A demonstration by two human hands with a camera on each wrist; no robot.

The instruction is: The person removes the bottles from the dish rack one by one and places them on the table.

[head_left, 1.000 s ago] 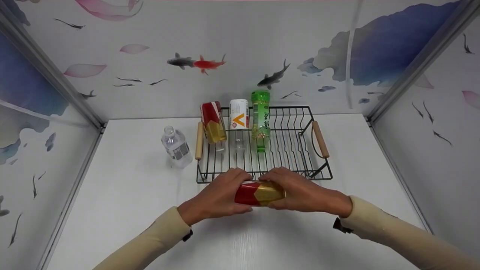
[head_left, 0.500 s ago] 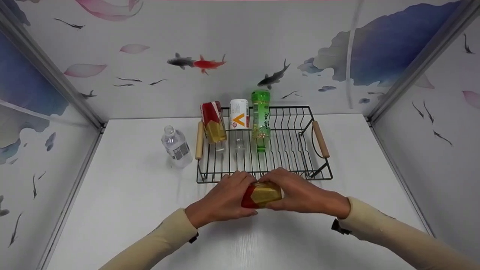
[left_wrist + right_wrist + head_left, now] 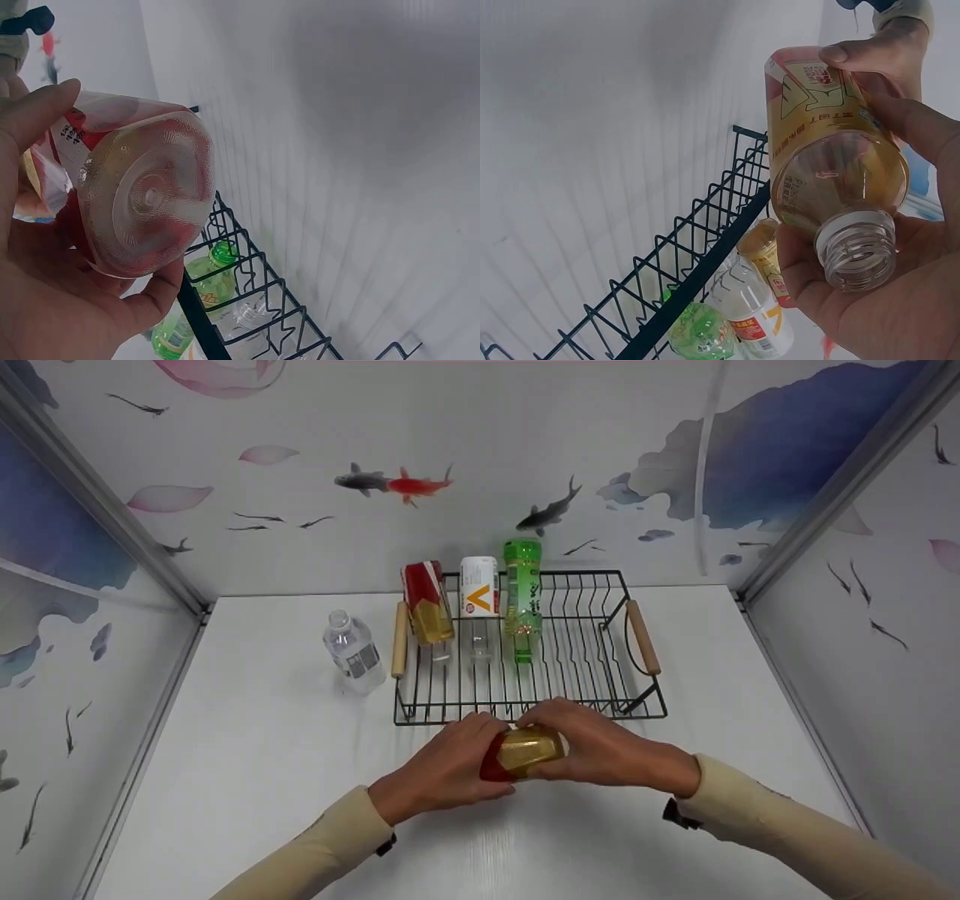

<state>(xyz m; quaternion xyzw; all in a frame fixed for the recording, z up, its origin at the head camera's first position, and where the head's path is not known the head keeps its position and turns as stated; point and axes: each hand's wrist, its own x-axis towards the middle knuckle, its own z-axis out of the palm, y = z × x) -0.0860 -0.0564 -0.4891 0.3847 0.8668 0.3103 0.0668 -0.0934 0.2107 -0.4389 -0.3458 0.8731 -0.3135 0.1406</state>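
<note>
Both hands hold a red-and-gold plastic bottle [image 3: 534, 751] sideways, close in front of the rack's near edge. My left hand [image 3: 450, 761] curls round its red base end; in the left wrist view the ribbed, clear bottom [image 3: 150, 196] faces the camera. My right hand [image 3: 611, 754] grips the gold end. An uncapped, threaded neck [image 3: 859, 251] shows in the right wrist view, and the bottle looks empty. Beyond the hands stands a black wire dish rack [image 3: 592, 705] with wooden handles.
Inside the rack, a red-and-gold bottle [image 3: 427, 604], a white-labelled bottle [image 3: 479, 589] and a green bottle [image 3: 523, 589] lean at the back left. Left of it, a clear bottle [image 3: 356, 656] stands uncapped on the white table [image 3: 255, 720]. Patterned walls enclose three sides.
The left hand has shifted slightly right and toward the body along the bottle. The bottle has turned a little in the hands, with less of its red end showing.
</note>
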